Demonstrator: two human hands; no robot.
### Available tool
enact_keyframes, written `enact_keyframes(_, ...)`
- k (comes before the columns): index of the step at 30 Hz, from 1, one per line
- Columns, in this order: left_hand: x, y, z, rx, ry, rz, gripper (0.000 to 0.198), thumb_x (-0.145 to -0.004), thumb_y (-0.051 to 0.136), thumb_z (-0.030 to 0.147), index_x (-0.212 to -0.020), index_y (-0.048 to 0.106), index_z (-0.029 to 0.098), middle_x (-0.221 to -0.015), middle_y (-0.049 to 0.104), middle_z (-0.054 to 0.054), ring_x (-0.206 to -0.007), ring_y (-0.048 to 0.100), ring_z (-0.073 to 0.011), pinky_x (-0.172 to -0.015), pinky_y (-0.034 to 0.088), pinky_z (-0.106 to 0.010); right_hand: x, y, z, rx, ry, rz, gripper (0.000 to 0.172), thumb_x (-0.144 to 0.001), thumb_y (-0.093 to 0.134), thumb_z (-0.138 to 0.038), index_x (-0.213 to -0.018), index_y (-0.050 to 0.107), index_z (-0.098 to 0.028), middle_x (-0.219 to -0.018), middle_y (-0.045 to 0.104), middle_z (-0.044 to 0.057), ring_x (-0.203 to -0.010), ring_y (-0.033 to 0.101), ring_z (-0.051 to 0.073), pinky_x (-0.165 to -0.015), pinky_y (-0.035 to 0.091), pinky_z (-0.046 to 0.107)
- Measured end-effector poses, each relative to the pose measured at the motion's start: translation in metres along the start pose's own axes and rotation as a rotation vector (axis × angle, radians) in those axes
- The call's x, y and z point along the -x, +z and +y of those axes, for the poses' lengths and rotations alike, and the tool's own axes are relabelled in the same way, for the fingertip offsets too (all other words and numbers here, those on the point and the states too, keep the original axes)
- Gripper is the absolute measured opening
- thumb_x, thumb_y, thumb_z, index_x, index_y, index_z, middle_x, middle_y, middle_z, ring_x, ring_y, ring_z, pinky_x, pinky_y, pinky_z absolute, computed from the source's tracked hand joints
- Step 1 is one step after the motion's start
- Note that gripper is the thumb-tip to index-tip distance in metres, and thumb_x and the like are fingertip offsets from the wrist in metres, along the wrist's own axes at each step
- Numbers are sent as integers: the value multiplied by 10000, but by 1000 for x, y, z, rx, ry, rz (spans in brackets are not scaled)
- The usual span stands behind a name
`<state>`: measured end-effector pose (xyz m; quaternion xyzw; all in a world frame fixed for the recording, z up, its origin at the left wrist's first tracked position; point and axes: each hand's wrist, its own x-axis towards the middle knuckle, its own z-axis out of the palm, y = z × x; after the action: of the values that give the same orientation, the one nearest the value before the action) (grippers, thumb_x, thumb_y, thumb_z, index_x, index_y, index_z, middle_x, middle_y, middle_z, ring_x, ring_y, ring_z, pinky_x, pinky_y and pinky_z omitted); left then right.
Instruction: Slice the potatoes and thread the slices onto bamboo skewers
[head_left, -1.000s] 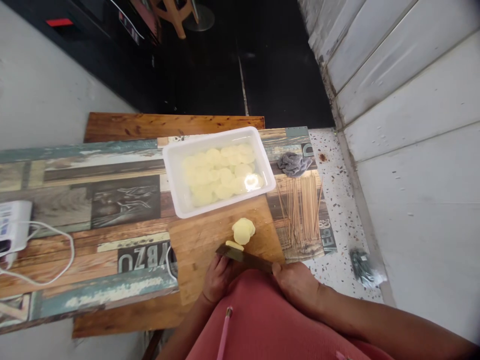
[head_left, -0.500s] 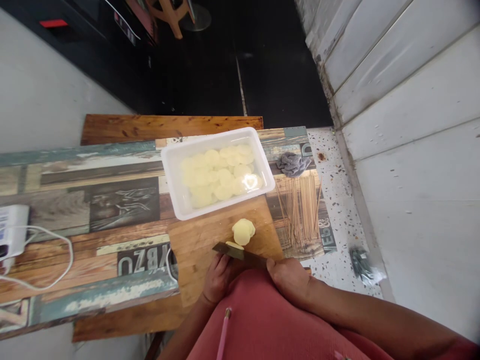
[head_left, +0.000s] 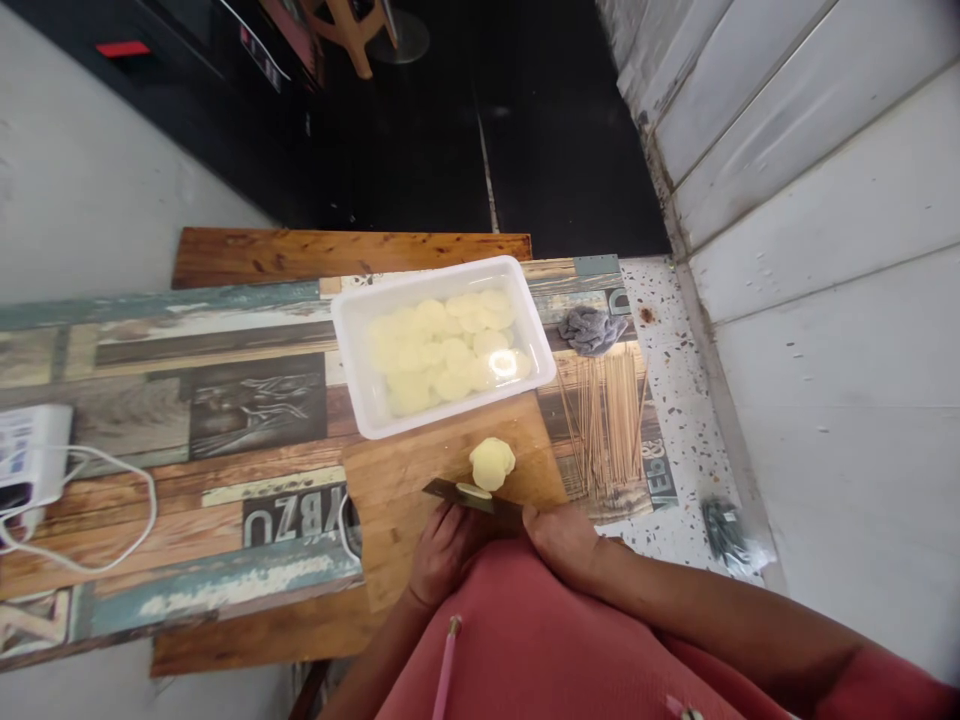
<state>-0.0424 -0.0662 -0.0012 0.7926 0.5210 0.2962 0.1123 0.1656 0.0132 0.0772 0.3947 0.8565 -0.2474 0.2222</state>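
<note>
My right hand (head_left: pixel 562 543) is closed round the handle of a kitchen knife (head_left: pixel 444 489), at the front of the wooden cutting board (head_left: pixel 397 480). The blade points left, and a pale potato slice (head_left: pixel 474 492) lies against its far side. My left hand (head_left: pixel 437 555) is beside the blade with bent fingers; what they press on is hidden behind the knife and the shirt. Just beyond the blade, a small pile of round potato slices (head_left: pixel 491 464) rests on the board. Past the board stands a white plastic tub (head_left: pixel 350 370) with many more slices in liquid.
Thin wooden skewers (head_left: pixel 611 420) lie right of the board, with a grey cloth (head_left: pixel 592 330) behind them. A white power strip (head_left: pixel 37 455) with a cable is on the patterned table (head_left: pixel 255 400) at left. A white wall (head_left: pixel 832 300) rises on the right.
My right hand and the knife have shifted slightly left across the board. The slice at the blade now shows further along it. My left hand stays almost in place.
</note>
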Motion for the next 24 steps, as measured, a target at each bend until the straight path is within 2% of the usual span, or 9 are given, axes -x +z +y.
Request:
enact_keyframes(4, -3, -1, 3, -15, -45, -49, 294, -850, 455, 186, -1132, 539, 175, -1065, 593, -103, -1096, 502, -253, -896, 455, -386, -6, 2, 8, -13, -44, -14, 182, -857, 381, -137, -862, 562, -125, -678, 662, 79, -590, 619, 186, -493, 380, 255)
enact_keyframes(9, 5, -1, 6, 5, -75, -82, 275, -851, 459, 198, -1108, 543, 150, -1028, 594, -125, -1058, 524, -244, -869, 466, -417, 0, -15, 24, -129, -13, 53, 266, -905, 340, -283, -860, 563, -146, -702, 660, 64, -586, 604, 153, -505, 328, 227)
enact_keyframes(14, 3, -11, 7, -1, -73, -158, 213, -861, 447, 214, -1025, 569, 154, -1023, 586, -114, -1026, 523, -232, -862, 468, -408, 13, -33, 37, -99, -36, 186, 315, -924, 296, -269, -822, 565, -140, -601, 618, 33, -508, 544, 128, -483, 260, 235)
enact_keyframes(18, -8, -24, 4, 38, -171, -285, 179, -870, 439, 224, -945, 591, 166, -947, 603, -81, -905, 565, -185, -802, 497, -342, 23, -41, 48, -60, -60, 244, 248, -889, 360, -217, -806, 578, -133, -616, 611, 35, -527, 531, 124, -483, 250, 244)
enact_keyframes(21, -16, -29, -2, 49, -257, -258, 186, -858, 469, 273, -943, 596, 168, -932, 606, -70, -884, 576, -183, -777, 505, -328, 33, -42, 56, -28, -31, 287, 201, -855, 397, -185, -792, 583, -138, -678, 617, 46, -587, 542, 130, -504, 270, 243)
enact_keyframes(24, -34, -24, -8, 23, -347, -208, 252, -833, 507, 292, -1038, 574, 162, -1005, 595, -91, -957, 560, -206, -836, 478, -373, 43, -38, 66, -28, 6, 345, 231, -869, 383, -202, -767, 581, -144, -683, 609, 41, -602, 542, 128, -515, 278, 241)
